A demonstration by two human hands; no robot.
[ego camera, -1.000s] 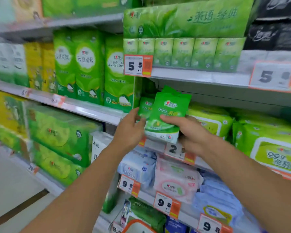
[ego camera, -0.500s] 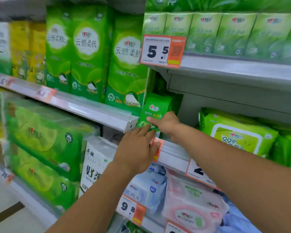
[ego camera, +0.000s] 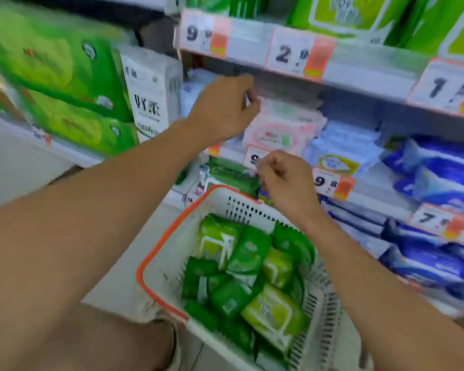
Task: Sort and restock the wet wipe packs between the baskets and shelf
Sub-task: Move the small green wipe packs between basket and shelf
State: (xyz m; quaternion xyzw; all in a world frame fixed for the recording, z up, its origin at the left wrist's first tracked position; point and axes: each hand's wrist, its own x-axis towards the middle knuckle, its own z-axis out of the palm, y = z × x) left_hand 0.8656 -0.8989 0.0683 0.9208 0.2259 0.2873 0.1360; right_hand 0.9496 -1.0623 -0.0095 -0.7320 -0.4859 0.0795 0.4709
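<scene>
A white basket with an orange rim (ego camera: 156, 253) sits low in front of me, filled with several green wet wipe packs (ego camera: 248, 254). My left hand (ego camera: 223, 111) hovers in front of the shelf, fingers loosely curled and holding nothing. My right hand (ego camera: 284, 183) hangs just above the basket's far edge, fingers curled, nothing visible in it. A pink-and-white wipe pack (ego camera: 281, 129) lies on the shelf right behind both hands. The frame is blurred by motion.
Shelf rails carry white and orange price tags (ego camera: 295, 52). Blue wipe packs (ego camera: 434, 172) fill the shelves at right, pale blue ones (ego camera: 340, 153) beside the pink pack. Large green tissue bundles (ego camera: 51, 76) and a white tissue pack (ego camera: 150, 92) stand at left. Pale floor at lower left.
The small green pack my right hand held is left on the upper shelf. Both hands have pulled back and dropped. My view has tilted down and the basket has come into sight.
</scene>
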